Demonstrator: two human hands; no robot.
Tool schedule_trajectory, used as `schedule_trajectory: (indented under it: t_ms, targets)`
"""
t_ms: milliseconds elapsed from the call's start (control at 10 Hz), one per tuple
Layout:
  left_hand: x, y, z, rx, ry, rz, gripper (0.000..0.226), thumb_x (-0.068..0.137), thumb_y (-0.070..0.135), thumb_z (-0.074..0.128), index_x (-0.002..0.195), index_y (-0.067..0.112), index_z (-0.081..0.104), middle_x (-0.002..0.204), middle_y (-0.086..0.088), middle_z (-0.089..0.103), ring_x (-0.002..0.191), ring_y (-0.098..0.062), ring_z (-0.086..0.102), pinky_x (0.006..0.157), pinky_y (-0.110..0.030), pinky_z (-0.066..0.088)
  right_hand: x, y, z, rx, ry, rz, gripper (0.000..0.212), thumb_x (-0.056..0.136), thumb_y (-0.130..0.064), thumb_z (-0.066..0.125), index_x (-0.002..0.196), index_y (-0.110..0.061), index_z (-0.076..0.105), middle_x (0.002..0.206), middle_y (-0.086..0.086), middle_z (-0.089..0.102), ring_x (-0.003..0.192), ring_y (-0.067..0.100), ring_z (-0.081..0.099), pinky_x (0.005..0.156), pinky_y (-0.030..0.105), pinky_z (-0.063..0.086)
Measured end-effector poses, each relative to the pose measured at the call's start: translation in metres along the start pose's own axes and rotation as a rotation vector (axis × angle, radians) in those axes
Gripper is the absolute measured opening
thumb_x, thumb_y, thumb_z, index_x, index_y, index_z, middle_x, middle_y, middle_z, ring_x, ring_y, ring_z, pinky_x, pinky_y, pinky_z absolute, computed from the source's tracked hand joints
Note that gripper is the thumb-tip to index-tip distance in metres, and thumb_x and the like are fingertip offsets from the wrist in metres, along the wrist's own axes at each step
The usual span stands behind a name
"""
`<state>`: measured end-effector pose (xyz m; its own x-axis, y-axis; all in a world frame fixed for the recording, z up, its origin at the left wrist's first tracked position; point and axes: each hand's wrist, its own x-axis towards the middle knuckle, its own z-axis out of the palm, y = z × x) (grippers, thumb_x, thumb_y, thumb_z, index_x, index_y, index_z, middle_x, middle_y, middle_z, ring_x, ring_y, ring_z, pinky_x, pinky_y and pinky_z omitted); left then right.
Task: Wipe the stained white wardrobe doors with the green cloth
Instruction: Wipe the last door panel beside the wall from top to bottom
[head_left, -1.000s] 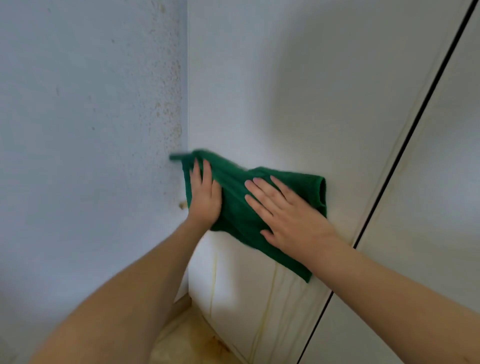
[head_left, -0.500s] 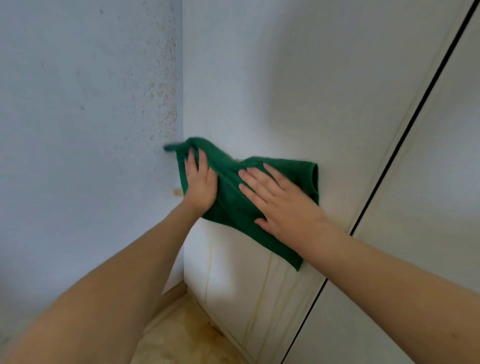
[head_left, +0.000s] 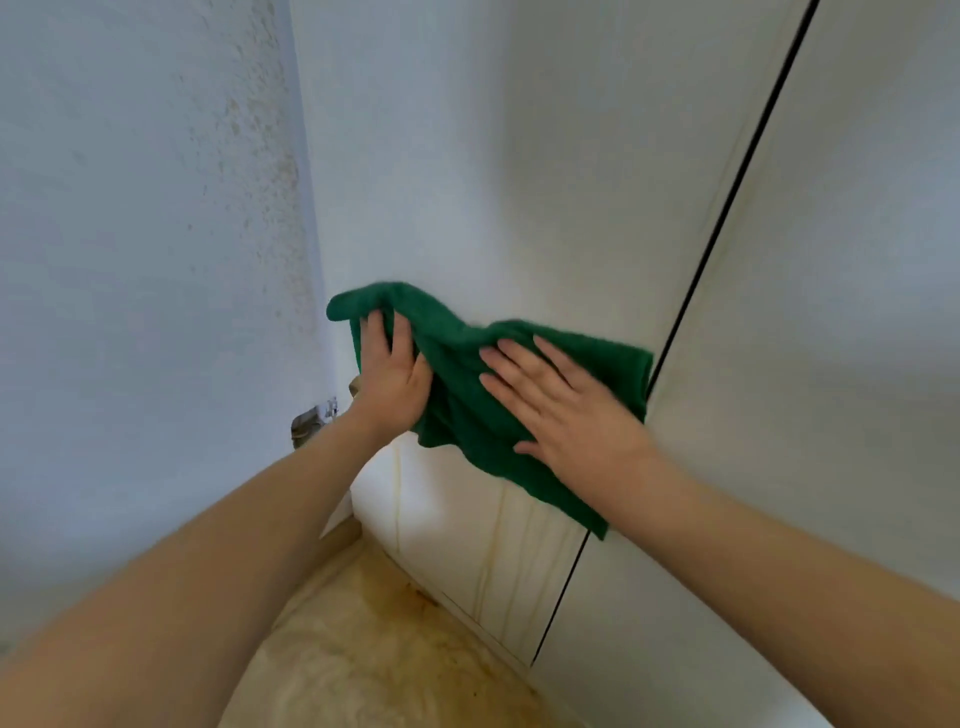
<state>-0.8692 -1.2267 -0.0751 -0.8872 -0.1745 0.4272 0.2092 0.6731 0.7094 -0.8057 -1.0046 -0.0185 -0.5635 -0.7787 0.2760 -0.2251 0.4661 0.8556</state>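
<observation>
The green cloth (head_left: 462, 374) lies spread flat against the left white wardrobe door (head_left: 467, 171), low down and close to its left edge. My left hand (head_left: 392, 376) presses the cloth's left part with straight fingers. My right hand (head_left: 566, 415) lies flat on the right part, fingers spread and pointing up-left. Yellowish drip streaks (head_left: 498, 535) run down the door below the cloth. The right wardrobe door (head_left: 831, 312) begins past the dark gap (head_left: 727, 208), which the cloth's right edge almost reaches.
A bluish side wall (head_left: 130, 260) with brown speckles near the corner meets the wardrobe on the left. A small metal fitting (head_left: 311, 421) sticks out of that wall beside my left wrist. A beige stained floor (head_left: 374, 654) lies below.
Both hands with the cloth have slid slightly to the right on the door. The view has tilted down, showing more floor and the metal fitting.
</observation>
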Motion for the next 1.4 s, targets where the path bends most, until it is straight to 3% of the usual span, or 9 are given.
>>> schedule_trajectory:
  t_ms: [100,200,500,700,900,1000,1200,1300,1400]
  targets:
    - [0.018,0.004,-0.01,-0.101,0.086,0.008,0.068,0.104,0.046,0.028,0.161,0.024,-0.001,0.165,-0.014,-0.006,0.153,-0.031,0.0,0.126,-0.052,0.007,0.037,0.044,-0.016,-0.057,0.162,0.099,0.077,0.1,-0.058,0.022,0.157,-0.011,0.003,0.164,0.015,-0.003,0.152,0.031,-0.001,0.118,0.049,-0.012]
    - [0.016,0.01,-0.005,-0.14,0.126,-0.007,0.069,0.105,0.046,0.028,0.161,0.022,-0.003,0.166,-0.012,-0.01,0.154,-0.027,-0.005,0.126,-0.051,0.004,0.044,0.043,-0.021,-0.061,0.186,0.168,0.071,0.102,-0.054,0.019,0.158,-0.011,0.007,0.164,0.017,0.0,0.152,0.031,0.002,0.12,0.05,-0.007]
    - [0.001,-0.013,0.008,0.042,0.005,-0.1,0.057,0.105,0.014,0.035,0.155,-0.005,0.016,0.165,-0.024,0.003,0.152,-0.043,0.007,0.121,-0.062,0.016,-0.01,-0.041,0.01,-0.042,-0.129,-0.001,0.079,0.105,-0.05,0.02,0.151,0.002,-0.016,0.158,0.025,-0.022,0.144,0.042,-0.022,0.103,0.06,-0.034]
    - [-0.009,0.003,0.018,-0.093,0.133,-0.034,0.068,0.103,0.046,0.025,0.161,0.023,-0.001,0.167,-0.016,-0.006,0.155,-0.034,-0.006,0.126,-0.048,-0.002,0.032,0.066,-0.022,0.03,0.245,0.071,0.065,0.098,-0.051,0.037,0.152,-0.016,0.035,0.162,0.016,0.018,0.15,0.03,0.018,0.12,0.051,-0.001]
    - [-0.001,-0.008,0.022,-0.093,0.068,-0.072,0.066,0.101,0.04,0.03,0.16,0.014,0.016,0.163,-0.023,0.008,0.15,-0.045,0.011,0.123,-0.057,0.014,-0.002,-0.052,0.009,0.015,-0.012,0.167,0.075,0.105,-0.045,0.023,0.154,0.001,-0.009,0.158,0.028,-0.018,0.145,0.043,-0.019,0.112,0.059,-0.024]
    - [0.001,-0.024,0.016,-0.12,0.012,-0.048,0.07,0.094,0.061,0.029,0.151,0.02,0.028,0.154,-0.018,0.022,0.142,-0.046,0.025,0.118,-0.059,0.026,-0.009,-0.066,0.018,0.007,-0.066,0.078,0.079,0.106,-0.045,0.024,0.15,0.005,-0.02,0.153,0.028,-0.027,0.141,0.043,-0.027,0.106,0.061,-0.03]
    - [-0.005,-0.033,-0.001,-0.07,0.005,-0.015,0.074,0.094,0.058,0.045,0.158,0.036,0.015,0.164,-0.004,0.002,0.147,-0.03,0.006,0.121,-0.045,0.011,0.022,0.01,-0.006,-0.005,0.082,0.09,0.08,0.099,-0.058,0.023,0.157,-0.008,0.001,0.164,0.019,-0.006,0.152,0.032,-0.007,0.115,0.056,-0.02]
    - [-0.02,-0.038,0.003,-0.162,0.019,-0.03,0.089,0.08,0.066,0.052,0.157,0.039,0.015,0.16,0.0,0.01,0.142,-0.024,0.015,0.115,-0.036,0.012,0.028,0.001,-0.01,-0.043,0.06,0.146,0.076,0.1,-0.054,0.013,0.157,-0.005,-0.001,0.162,0.023,-0.009,0.151,0.035,-0.007,0.115,0.057,-0.021]
    - [-0.024,-0.037,0.006,-0.468,0.055,-0.16,0.079,0.065,0.041,0.057,0.141,0.048,0.035,0.149,0.001,0.031,0.135,-0.024,0.031,0.117,-0.045,0.027,0.028,-0.014,-0.003,-0.034,0.047,0.124,0.077,0.101,-0.053,0.01,0.155,0.0,-0.006,0.161,0.026,-0.013,0.15,0.038,-0.007,0.115,0.059,-0.019]
